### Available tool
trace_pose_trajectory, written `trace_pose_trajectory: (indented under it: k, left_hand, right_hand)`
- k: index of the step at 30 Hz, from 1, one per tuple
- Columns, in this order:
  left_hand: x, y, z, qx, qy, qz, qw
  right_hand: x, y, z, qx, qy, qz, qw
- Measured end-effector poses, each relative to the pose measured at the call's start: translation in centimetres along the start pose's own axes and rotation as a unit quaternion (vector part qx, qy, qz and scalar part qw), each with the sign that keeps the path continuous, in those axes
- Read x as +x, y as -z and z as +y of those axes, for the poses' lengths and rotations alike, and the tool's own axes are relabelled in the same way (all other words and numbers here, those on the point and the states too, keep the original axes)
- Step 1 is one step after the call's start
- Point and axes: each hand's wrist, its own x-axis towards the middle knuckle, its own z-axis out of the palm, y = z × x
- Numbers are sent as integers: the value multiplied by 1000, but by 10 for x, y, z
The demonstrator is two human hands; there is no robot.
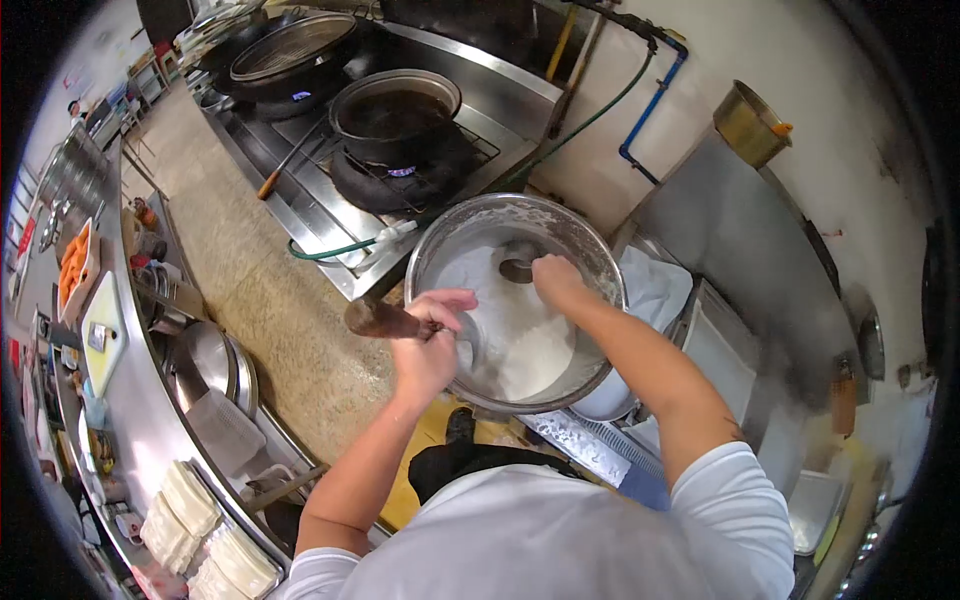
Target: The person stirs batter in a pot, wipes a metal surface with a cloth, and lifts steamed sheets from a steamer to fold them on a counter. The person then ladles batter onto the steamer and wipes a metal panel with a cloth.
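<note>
A large steel bowl (590, 385) of white powder (535, 360) is in front of me. My left hand (430, 345) is closed round the shaft of a wooden-handled tool (378, 319), over the bowl's left rim. The tool's handle end points out to the left; its metal head reaches into the bowl, and its exact shape is hard to make out. Inside the bowl, my right hand (560, 283) grips a small metal cup (516, 268), slightly blurred, above the powder.
Beyond the bowl, a wok (395, 110) of dark liquid sits on a stove with a lit burner. A green hose (335, 252) lies along the stove edge. At left, a counter (150, 385) holds a cutting board (103, 335) and a tray of orange food (75, 268). White cloths (182, 505) lie nearer.
</note>
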Motion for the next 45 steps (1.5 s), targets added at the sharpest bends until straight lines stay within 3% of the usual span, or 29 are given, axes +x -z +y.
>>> trace_pose_trajectory:
  k: [7, 12, 15, 17, 19, 21, 24, 26, 27, 31, 39, 42, 45]
  left_hand:
    - [-14, 0, 9, -8, 12, -2, 1000]
    - [-11, 3, 8, 81, -14, -5, 997]
    - [-13, 9, 0, 158, -34, 26, 987]
    - [-13, 14, 0, 218, -40, 55, 974]
    - [-16, 18, 4, 284, -27, 84, 955]
    - [-23, 21, 5, 291, -12, 119, 949]
    - [-53, 27, -1, 290, 64, 159, 941]
    - [-84, 36, -11, 289, 132, 180, 931]
    - [-100, 43, -16, 244, 105, 152, 952]
    - [-142, 22, 4, 178, 82, 41, 980]
    - [-138, -112, 34, 84, -10, -130, 988]
    - [-136, -163, 35, 80, 2, -191, 978]
    - [-150, -212, 28, 73, 57, -228, 969]
  right_hand:
    - [10, -23, -22, -31, 55, -43, 997]
    - [16, -61, -24, 38, 29, -24, 999]
    - [33, -92, -4, 68, 36, -82, 994]
    - [14, -47, -18, 175, -74, -121, 974]
    - [9, -34, -9, 141, 14, -137, 980]
    - [13, -46, 21, -43, 294, -125, 947]
    - [-20, -6, 18, 264, 89, -174, 945]
    - [-52, 43, 9, 422, -23, -189, 886]
    - [-67, 66, 7, 490, -70, -195, 846]
    - [-118, 112, 36, 516, -58, -181, 835]
    - [-244, 140, 131, 542, -97, -136, 824]
    - [-296, 125, 178, 538, -136, -126, 823]
    - [-347, 90, 223, 559, -187, -47, 807]
